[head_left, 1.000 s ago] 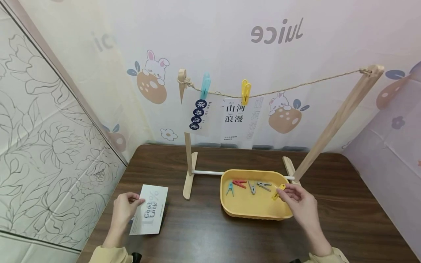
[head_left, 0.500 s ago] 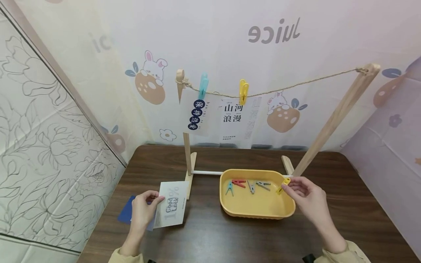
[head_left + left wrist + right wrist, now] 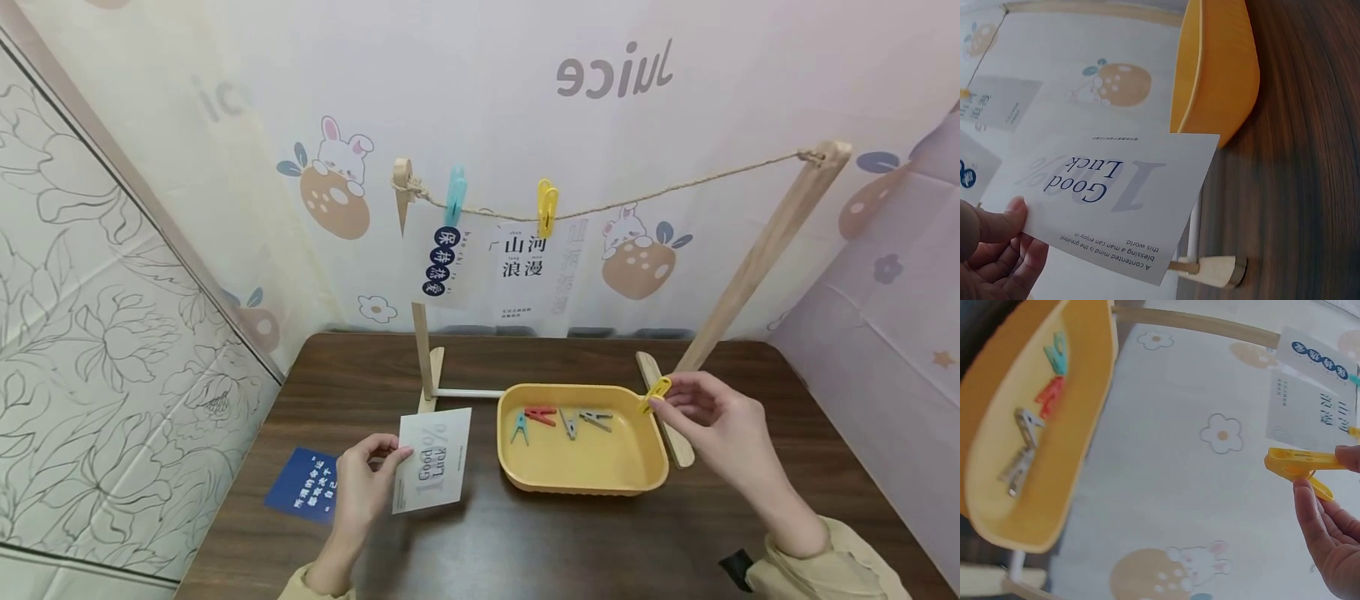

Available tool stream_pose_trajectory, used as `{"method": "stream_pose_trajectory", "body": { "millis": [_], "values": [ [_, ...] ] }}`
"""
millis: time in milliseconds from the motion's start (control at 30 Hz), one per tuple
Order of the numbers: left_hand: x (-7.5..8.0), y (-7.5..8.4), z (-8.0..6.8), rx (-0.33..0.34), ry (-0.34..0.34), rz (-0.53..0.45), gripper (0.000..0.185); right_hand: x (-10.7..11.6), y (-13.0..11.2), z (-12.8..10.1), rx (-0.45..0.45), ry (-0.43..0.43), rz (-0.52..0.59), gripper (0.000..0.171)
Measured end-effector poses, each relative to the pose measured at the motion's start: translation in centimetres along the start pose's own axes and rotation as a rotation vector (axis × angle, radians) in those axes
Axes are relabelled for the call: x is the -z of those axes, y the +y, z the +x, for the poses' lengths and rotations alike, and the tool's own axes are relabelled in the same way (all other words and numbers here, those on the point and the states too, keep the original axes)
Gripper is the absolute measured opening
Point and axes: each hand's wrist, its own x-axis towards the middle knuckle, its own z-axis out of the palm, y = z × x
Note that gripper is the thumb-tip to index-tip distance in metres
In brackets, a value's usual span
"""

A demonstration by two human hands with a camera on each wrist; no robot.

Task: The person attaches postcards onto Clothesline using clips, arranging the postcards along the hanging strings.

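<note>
Now my left hand (image 3: pixel 360 487) has lifted the Good Luck card (image 3: pixel 432 459) off the desk (image 3: pixel 525 542), thumb and fingers clamped on its edge, uncovering a blue card (image 3: pixel 303 497), while my right hand (image 3: pixel 708 425) has raised a pinched yellow peg (image 3: pixel 655 393) above the tray (image 3: pixel 585 483).

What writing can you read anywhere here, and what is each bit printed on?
"Good Luck" and a big "1", with "A contented mind is the greatest blessing a man can enjoy in this world": white card held by the left hand.
"山河浪漫": paper under the yellow peg.
"juice", mirrored: wall sheet.
Blue-peg paper and blue card: Chinese too small to read.
</note>
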Motion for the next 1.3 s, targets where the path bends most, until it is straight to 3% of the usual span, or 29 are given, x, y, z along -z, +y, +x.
{"method": "stream_pose_trajectory", "body": {
  "millis": [467,700,800,933,1300],
  "values": [
    [-2.3,2.7,-0.7,-0.161,-0.052,-0.159,0.014,2.5,-3.0,2.8,0.174,-0.007,-0.097,0.032],
    [-2.6,6.0,-0.8,-0.176,-0.111,-0.212,0.013,3.1,-4.1,4.1,0.227,-0.019,-0.115,0.034],
    [-3.1,6.6,-0.8,-0.203,-0.144,-0.222,0.012,3.4,-4.6,4.6,0.255,-0.031,-0.114,0.035],
    [-4.3,6.2,-0.4,-0.235,-0.175,-0.237,0.011,3.7,-5.1,5.4,0.279,-0.036,-0.124,0.035],
    [-6.1,8.7,1.0,-0.352,-0.187,-0.261,0.012,4.1,-6.3,7.3,0.307,-0.043,-0.155,0.031]
  ]
}}
